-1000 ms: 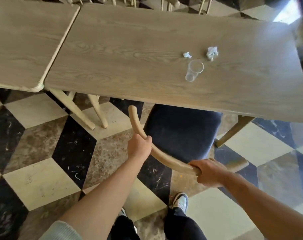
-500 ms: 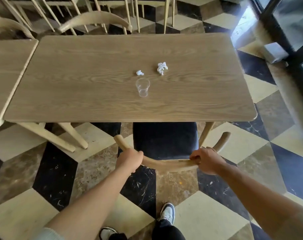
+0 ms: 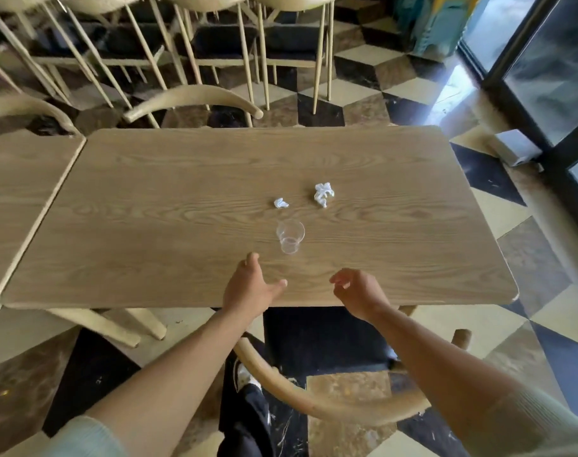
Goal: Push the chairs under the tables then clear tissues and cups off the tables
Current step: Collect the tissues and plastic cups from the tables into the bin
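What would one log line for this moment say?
chair: seat under table | left hand: open, near cup | right hand: empty | tissues: uncleared

I see my two forearms bare from wrist to elbow, with pale grey-green ribbed sleeves [image 3: 525, 423] pushed up. Below them I wear black trousers [image 3: 244, 420] and a dark shoe [image 3: 244, 377] with white trim.
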Demonstrator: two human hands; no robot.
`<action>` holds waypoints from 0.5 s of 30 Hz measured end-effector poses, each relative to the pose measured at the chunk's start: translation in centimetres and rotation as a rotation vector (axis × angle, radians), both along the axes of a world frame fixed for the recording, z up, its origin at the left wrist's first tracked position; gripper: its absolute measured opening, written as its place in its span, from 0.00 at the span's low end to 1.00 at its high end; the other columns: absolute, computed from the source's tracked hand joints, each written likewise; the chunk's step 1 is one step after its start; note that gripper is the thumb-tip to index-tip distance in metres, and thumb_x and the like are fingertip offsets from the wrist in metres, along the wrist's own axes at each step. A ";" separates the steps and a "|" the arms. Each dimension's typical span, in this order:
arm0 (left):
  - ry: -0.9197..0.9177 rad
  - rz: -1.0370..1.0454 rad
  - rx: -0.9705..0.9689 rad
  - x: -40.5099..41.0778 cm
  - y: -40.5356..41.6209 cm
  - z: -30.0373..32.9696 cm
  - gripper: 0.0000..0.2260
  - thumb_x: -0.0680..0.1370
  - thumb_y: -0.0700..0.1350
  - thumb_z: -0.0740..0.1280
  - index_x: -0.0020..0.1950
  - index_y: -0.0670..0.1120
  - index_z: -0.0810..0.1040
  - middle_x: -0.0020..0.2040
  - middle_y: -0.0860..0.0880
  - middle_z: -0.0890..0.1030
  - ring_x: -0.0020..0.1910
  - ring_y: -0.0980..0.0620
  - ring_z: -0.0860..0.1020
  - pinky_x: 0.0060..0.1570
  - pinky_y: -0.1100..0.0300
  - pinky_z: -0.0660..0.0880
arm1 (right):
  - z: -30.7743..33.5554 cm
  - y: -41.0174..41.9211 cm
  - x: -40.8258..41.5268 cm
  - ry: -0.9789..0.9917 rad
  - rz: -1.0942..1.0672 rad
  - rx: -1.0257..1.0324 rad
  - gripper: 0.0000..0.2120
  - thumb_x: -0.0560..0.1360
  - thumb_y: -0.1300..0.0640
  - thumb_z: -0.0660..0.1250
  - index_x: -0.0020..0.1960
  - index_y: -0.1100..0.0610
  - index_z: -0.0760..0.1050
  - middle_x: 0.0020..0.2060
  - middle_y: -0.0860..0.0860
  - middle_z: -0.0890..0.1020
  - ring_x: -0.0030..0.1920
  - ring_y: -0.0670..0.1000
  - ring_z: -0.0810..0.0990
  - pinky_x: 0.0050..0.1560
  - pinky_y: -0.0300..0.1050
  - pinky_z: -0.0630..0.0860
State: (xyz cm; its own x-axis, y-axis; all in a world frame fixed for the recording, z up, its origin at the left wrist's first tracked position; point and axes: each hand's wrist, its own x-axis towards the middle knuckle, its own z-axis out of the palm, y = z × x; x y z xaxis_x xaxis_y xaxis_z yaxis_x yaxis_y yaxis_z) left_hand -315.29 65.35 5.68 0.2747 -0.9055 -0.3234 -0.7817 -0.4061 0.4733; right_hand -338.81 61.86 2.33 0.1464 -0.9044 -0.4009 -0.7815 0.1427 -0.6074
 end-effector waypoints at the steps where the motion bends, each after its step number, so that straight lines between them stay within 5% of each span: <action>1: 0.036 -0.049 -0.026 0.1 -1.6 -0.3 0.44 0.72 0.61 0.75 0.79 0.45 0.58 0.74 0.43 0.69 0.70 0.44 0.71 0.64 0.49 0.73 | -0.1 -1.0 1.0 0.003 -0.014 -0.017 0.11 0.78 0.60 0.66 0.55 0.48 0.83 0.49 0.46 0.84 0.45 0.48 0.81 0.36 0.32 0.70; 6: 0.155 -0.345 -0.167 0.6 -10.4 -2.9 0.54 0.69 0.57 0.79 0.83 0.52 0.46 0.82 0.48 0.52 0.77 0.44 0.56 0.71 0.47 0.67 | -1.0 -8.1 4.6 0.038 -0.220 -0.147 0.09 0.78 0.63 0.68 0.53 0.52 0.83 0.51 0.47 0.83 0.45 0.48 0.80 0.41 0.35 0.72; 11: 0.245 -0.436 -0.153 1.1 -14.5 -4.8 0.34 0.73 0.57 0.75 0.75 0.49 0.67 0.69 0.48 0.74 0.67 0.46 0.72 0.60 0.50 0.75 | -1.3 -16.5 5.6 0.139 -0.468 -0.226 0.19 0.74 0.65 0.70 0.64 0.54 0.78 0.58 0.55 0.76 0.53 0.55 0.79 0.50 0.42 0.71; 15: 0.288 -0.347 -0.233 4.9 -16.6 -4.8 0.27 0.73 0.52 0.76 0.69 0.48 0.75 0.56 0.47 0.79 0.56 0.46 0.78 0.52 0.50 0.78 | -2.0 -21.9 7.6 0.148 -0.303 -0.203 0.27 0.74 0.59 0.72 0.71 0.49 0.73 0.61 0.50 0.69 0.49 0.51 0.75 0.48 0.43 0.74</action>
State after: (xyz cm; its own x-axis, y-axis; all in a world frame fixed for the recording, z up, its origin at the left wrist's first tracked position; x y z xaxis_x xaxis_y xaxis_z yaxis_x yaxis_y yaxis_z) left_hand -310.35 48.76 0.92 -0.1258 -0.9847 -0.1202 -0.6765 -0.0034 0.7364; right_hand -331.17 40.00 0.38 -0.1851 -0.9609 -0.2057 -0.8039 0.2685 -0.5307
